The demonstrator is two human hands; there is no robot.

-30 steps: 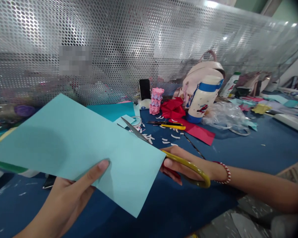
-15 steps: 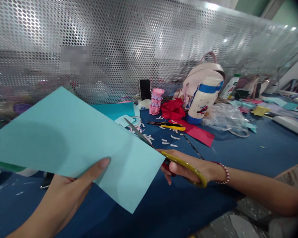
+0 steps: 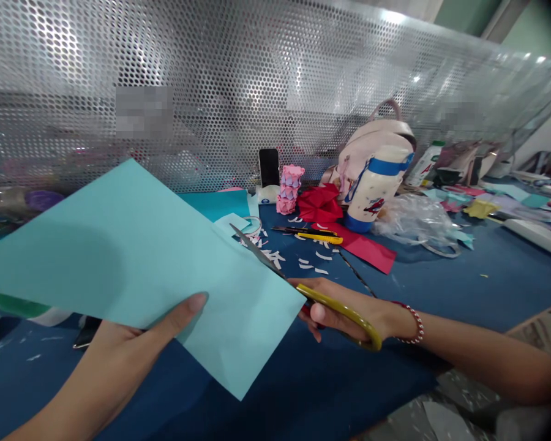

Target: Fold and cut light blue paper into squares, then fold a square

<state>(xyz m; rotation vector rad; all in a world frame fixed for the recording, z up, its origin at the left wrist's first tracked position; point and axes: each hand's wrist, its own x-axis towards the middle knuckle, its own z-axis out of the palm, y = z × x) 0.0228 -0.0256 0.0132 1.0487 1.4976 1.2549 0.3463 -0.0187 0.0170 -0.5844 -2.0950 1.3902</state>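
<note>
A large light-blue sheet of paper (image 3: 133, 245) is held up in front of me. My left hand (image 3: 142, 349) grips its lower edge, thumb on top and the other fingers hidden beneath. My right hand (image 3: 330, 306) is closed round the yellow handle of a pair of scissors (image 3: 344, 309). One grey blade points to the upper left along the sheet's right edge; the other blade is hidden behind the paper. The corner of the sheet lies near the pivot of the scissors.
On the blue table (image 3: 417, 282) lie white paper scraps (image 3: 273, 257), a yellow cutter (image 3: 319, 237), a red paper strip (image 3: 370, 250) and a clear plastic bag (image 3: 413, 217). Behind stand a phone (image 3: 269, 166), a pink paper tower (image 3: 290, 190), a bottle (image 3: 377, 187) and a backpack (image 3: 356, 138) before a perforated metal panel (image 3: 211, 79).
The sheet has tilted slightly, its top corner shifting right and its bottom corner a little left and down. Both hands keep their holds; the scissors have barely moved.
</note>
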